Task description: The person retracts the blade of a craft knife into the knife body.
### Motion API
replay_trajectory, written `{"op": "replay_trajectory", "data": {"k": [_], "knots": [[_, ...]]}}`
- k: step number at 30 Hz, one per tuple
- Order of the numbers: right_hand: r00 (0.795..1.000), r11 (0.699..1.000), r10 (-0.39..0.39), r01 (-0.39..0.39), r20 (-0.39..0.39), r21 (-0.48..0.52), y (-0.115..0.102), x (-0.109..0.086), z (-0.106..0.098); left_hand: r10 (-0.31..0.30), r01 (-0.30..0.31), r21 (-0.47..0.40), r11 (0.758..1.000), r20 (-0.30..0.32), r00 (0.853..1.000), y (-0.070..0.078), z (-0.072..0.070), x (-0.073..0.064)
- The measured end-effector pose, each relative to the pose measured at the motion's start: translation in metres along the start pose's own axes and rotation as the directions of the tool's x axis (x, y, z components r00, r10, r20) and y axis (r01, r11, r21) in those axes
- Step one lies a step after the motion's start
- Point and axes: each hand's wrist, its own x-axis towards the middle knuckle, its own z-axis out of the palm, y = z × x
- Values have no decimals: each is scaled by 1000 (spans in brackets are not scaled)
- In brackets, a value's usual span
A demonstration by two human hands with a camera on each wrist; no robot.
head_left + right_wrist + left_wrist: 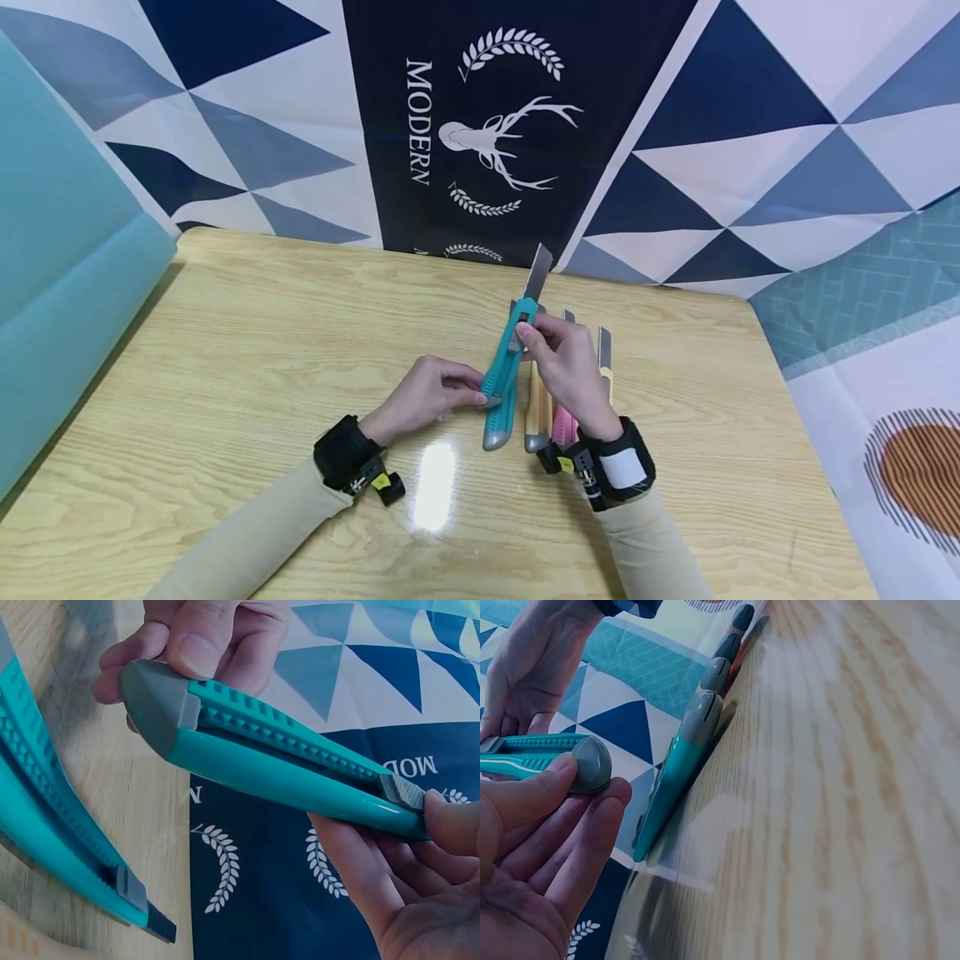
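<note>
A teal utility knife (501,358) with its blade out is held above the table between both hands. Its grey end cap (592,765) is pinched by the left hand (435,387), thumb on top and fingers beneath. Towards the blade end, the right hand (566,367) grips the body, its thumb by the grey slider (401,791). Under the held knife, a second teal utility knife (60,795) lies on the table. To its right lie an orange utility knife (534,408), a pink one (564,425) and a yellow one (606,375), partly hidden by the right hand and wrist.
The wooden table (300,333) backs onto a patterned cloth (285,125) with triangles and a deer print. A light-blue panel (67,267) borders the left side. Light glares off the tabletop between the forearms.
</note>
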Motion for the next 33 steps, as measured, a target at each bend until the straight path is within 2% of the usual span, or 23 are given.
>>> {"op": "replay_trajectory", "data": {"k": [4, 8, 11, 14, 17, 22, 24, 28, 31, 33], "knots": [[1000, 1000, -11, 11, 3, -11, 3, 0, 1, 0, 0, 4, 1000, 4, 1000, 0, 0, 0], [1000, 1000, -9, 9, -22, 4, 19, 3, 2, 8, -8, -1, 1000, -8, 1000, 1, -1, 1], [1000, 1000, 17, -16, -22, 16, 33, 5, 3, 22, -22, -4, 1000, -22, 1000, 2, -3, 1], [998, 997, 62, -62, 19, 37, 37, 6, 3, 35, -35, -2, 999, -23, 999, 2, -4, 1], [993, 991, 98, -103, 67, 83, 38, 6, 2, 35, -36, -1, 999, -16, 999, 2, -4, 1], [987, 982, 120, -133, 104, 130, 39, 6, 1, -1, 1, -3, 1000, -16, 1000, 4, -4, 1], [987, 983, 117, -131, 108, 126, 39, 5, 2, -13, 12, -10, 1000, -15, 1000, 7, -4, 0], [989, 988, 109, -119, 104, 101, 38, 5, 2, 2, -2, -20, 1000, -11, 1000, 16, -4, -2], [989, 988, 110, -120, 101, 99, 36, 4, 1, 3, -3, -13, 1000, -8, 1000, 15, -3, -2], [989, 988, 102, -113, 105, 102, 30, 3, 0, 1, -1, -7, 1000, -7, 1000, 10, -2, -2]]}}
